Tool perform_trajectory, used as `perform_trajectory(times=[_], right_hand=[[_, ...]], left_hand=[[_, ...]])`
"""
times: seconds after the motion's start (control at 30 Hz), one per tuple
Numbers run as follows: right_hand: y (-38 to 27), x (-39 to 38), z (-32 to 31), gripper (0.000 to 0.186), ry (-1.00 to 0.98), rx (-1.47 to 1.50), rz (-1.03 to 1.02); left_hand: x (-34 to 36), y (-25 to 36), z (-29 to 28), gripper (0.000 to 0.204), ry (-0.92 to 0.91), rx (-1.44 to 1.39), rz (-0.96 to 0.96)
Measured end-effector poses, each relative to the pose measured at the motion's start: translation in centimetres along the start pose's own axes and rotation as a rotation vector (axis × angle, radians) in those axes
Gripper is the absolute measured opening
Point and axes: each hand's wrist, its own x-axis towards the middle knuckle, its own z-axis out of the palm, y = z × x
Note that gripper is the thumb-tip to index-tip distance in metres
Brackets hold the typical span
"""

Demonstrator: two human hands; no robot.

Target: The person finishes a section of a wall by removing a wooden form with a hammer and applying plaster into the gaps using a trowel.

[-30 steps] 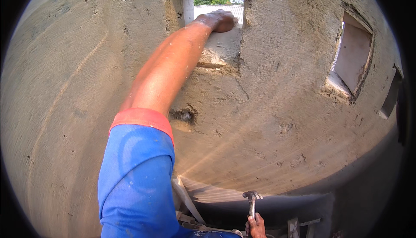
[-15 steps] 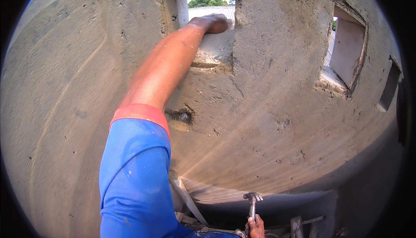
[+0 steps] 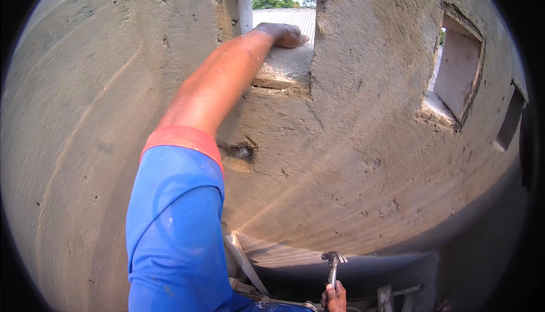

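Observation:
My left arm, in a blue sleeve with a red cuff, reaches up to the small window opening (image 3: 286, 65) in the rough plastered wall. My left hand (image 3: 284, 35) lies palm down over the dusty sill, with a finger stretched toward the right side of the opening. Its other fingers are partly hidden behind the hand, and nothing shows in its grasp. Low in front of me, my right hand (image 3: 334, 298) is closed around the handle of a claw hammer (image 3: 332, 262), head upward.
Two more openings pierce the wall to the right: a window hole (image 3: 454, 68) and a narrower hole (image 3: 510, 118). A broken hollow (image 3: 241, 152) sits below the near opening. Boards (image 3: 247, 264) and timber pieces (image 3: 386, 299) stand at the wall's foot. Outside is a corrugated roof (image 3: 286, 17).
My left hand has moved slightly right and down over the sill, a finger now extended. The view has shifted a little. My right hand keeps the hammer almost in place.

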Motion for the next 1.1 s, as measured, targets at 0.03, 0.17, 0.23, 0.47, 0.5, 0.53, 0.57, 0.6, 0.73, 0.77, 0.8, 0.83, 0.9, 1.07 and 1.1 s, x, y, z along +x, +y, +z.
perform_trajectory(times=[0.03,0.17,0.23,0.47,0.5,0.53,0.57,0.6,0.73,0.77,0.8,0.83,0.9,1.07,1.1], right_hand=[[-0.1,0.0,0.1,0.023,-0.009,-0.003,-0.002],[-0.4,0.1,0.6,0.023,-0.038,-0.018,-0.016],[-0.3,0.2,0.6,0.022,-0.041,-0.006,-0.007],[-1.4,0.7,1.0,0.021,-0.123,-0.096,-0.024],[-1.5,0.6,1.0,0.021,-0.141,-0.115,-0.013],[-1.4,0.7,1.0,0.021,-0.133,-0.114,-0.011],[-1.1,0.9,1.0,0.02,-0.134,-0.096,0.001],[-0.8,1.1,1.1,0.019,-0.144,-0.083,0.014],[-0.5,1.2,1.6,0.018,-0.145,-0.123,0.049],[-0.4,1.2,1.7,0.018,-0.145,-0.108,0.064],[-0.3,1.2,1.7,0.018,-0.144,-0.093,0.078],[-0.2,1.2,1.8,0.018,-0.14,-0.093,0.079],[-0.1,1.2,1.8,0.018,-0.124,-0.12,0.068],[-1.7,0.5,2.4,0.018,-0.093,-0.087,0.08],[-2.3,0.3,2.6,0.018,-0.091,-0.068,0.09]], left_hand=[[-0.4,0.0,-0.3,0.039,-0.001,0.002,0.002],[-3.2,0.2,-1.3,0.033,0.137,-0.078,0.132],[-7.0,2.6,-3.0,0.033,0.127,-0.08,0.135],[-14.2,3.1,-4.8,0.067,-0.154,0.044,0.255],[-15.2,3.4,-5.0,0.067,-0.152,0.041,0.256],[-16.4,4.3,-5.4,0.071,-0.153,0.037,0.215],[-17.0,4.7,-5.5,0.076,-0.154,0.034,0.175],[-17.0,4.0,-5.1,0.076,-0.153,0.031,0.173],[-15.9,2.0,-3.3,0.086,-0.159,-0.024,0.281],[-15.8,1.7,-3.1,0.088,-0.153,-0.027,0.251],[-15.9,1.7,-2.9,0.088,-0.151,-0.029,0.255],[-16.0,1.6,-2.9,0.09,-0.136,-0.078,0.274],[-16.4,1.8,-3.0,0.092,-0.119,-0.132,0.298],[-16.3,1.6,-2.9,0.08,-0.115,-0.088,0.336],[-16.7,1.9,-3.0,0.08,-0.116,-0.089,0.338]])
